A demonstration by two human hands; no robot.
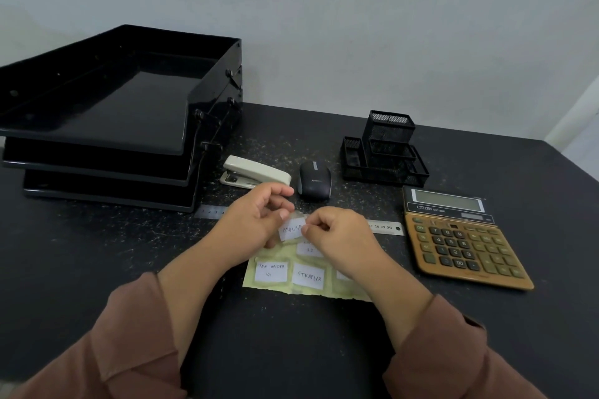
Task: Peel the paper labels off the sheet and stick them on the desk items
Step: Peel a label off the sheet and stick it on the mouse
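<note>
A yellowish label sheet (291, 287) lies on the dark desk in front of me, with white labels reading "PEN HOLDER" (271, 271) and "STAPLER" (309, 276) stuck on it. Just above the sheet, my left hand (259, 217) and my right hand (340, 233) both pinch a white label reading "MOUSE" (291, 229). My right hand hides part of the sheet. Behind my hands sit a black mouse (314, 180), a cream stapler (256, 172), a black mesh pen holder (385, 151) and a gold calculator (460, 236).
A stack of black letter trays (107, 120) fills the left of the desk. A steel ruler (384, 227) lies across the desk under my hands. The desk's right edge runs near the wall corner.
</note>
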